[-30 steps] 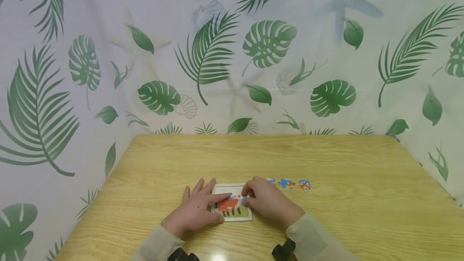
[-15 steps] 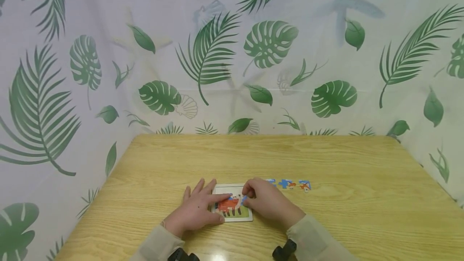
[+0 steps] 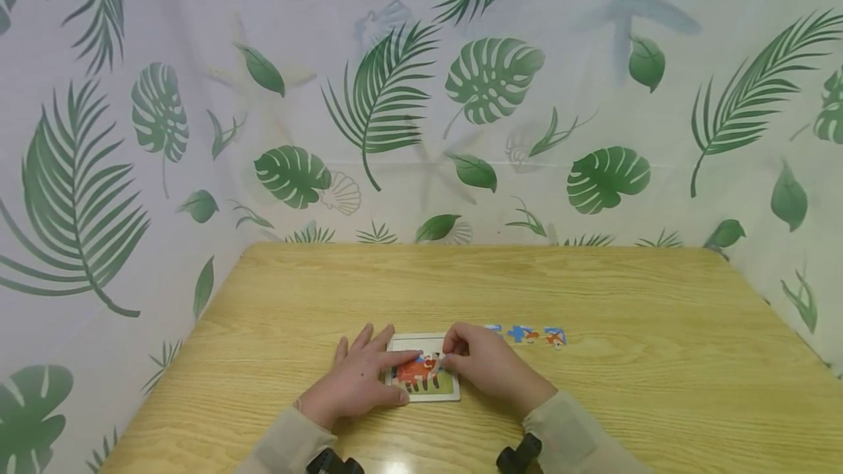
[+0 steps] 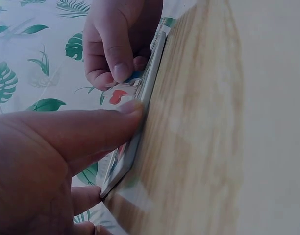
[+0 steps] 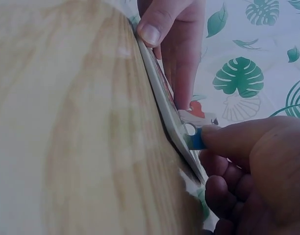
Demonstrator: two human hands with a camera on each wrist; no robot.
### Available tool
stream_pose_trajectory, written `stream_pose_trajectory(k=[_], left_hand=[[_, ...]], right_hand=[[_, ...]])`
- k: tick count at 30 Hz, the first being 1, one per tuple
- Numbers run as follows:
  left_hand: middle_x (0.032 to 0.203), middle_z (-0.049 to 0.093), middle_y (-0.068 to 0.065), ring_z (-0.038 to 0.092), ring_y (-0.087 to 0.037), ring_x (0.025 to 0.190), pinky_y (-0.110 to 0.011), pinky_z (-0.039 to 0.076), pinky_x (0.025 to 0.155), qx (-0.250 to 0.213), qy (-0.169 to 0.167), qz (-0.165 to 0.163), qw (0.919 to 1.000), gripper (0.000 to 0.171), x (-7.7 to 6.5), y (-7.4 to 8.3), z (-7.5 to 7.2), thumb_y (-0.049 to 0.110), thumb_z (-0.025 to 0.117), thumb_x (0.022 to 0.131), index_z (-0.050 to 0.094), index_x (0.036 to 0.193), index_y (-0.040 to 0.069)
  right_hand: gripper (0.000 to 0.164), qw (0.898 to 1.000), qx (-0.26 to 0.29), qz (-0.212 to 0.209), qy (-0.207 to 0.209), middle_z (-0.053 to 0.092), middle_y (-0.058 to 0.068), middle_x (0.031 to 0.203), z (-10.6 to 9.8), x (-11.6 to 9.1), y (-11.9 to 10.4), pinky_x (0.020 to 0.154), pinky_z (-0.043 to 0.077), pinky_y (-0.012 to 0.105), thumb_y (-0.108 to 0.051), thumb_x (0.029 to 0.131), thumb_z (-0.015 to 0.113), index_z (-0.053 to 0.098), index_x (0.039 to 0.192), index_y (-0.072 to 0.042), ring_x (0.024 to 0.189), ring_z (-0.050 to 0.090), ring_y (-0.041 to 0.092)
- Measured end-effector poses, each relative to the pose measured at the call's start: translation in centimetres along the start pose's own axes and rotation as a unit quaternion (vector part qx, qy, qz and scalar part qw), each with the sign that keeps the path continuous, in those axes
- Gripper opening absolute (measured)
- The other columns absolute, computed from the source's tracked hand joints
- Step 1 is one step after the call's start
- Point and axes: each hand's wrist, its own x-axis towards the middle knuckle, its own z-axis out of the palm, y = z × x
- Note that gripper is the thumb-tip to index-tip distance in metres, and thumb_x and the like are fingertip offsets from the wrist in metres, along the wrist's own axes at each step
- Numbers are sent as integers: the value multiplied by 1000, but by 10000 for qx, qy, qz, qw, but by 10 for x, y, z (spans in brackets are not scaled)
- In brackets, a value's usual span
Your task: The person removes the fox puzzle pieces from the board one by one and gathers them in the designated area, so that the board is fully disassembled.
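A framed jigsaw puzzle (image 3: 424,386) with a red animal on green ground lies on the table; its upper strip is bare white board. My left hand (image 3: 358,379) rests over its left side with fingers spread, the index finger on the picture and the thumb at the lower edge. At the right side, my right hand (image 3: 490,364) pinches a puzzle piece (image 5: 195,140) between thumb and curled fingers. The piece's blue part shows in the right wrist view, tilted up at the frame's edge; the fingers hide the rest.
Several loose blue-and-orange puzzle pieces (image 3: 522,333) lie in a row just behind my right hand, one partly hidden by it. The wooden table (image 3: 632,386) reaches back to a leaf-patterned cloth (image 3: 395,93).
My right hand's fingertips shift slightly at the puzzle's right side, and the blue patch that showed by the thumb is no longer seen there in the head view. My left hand stays in place.
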Motion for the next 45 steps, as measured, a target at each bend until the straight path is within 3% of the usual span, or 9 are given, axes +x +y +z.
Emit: stream_pose_trajectory(k=[14,24,45], left_hand=[[166,21,-16,3,-46,151,-74,-3,111,21,31,92,10000,70,0,-2,0,46,77,86,53,150,29],[165,24,-15,6,-44,152,-73,-2,112,-137,219,19,9997,81,-2,-4,3,41,80,83,47,153,17],[165,25,-13,7,-42,152,-72,-3,112,-226,262,83,9994,90,-3,-5,2,41,78,82,40,156,7]], right_hand=[[10,9996,144,245,20,62,-2,81,-14,-2,-3,68,45,35,-22,98,69,63,90,-19,74,55,17],[12,9988,-192,388,236,59,-2,78,-42,-15,8,65,43,32,-18,96,70,62,89,-16,72,52,16],[13,9986,-352,383,20,58,1,82,-97,-50,41,58,41,29,-21,99,67,60,93,-12,69,49,18]])
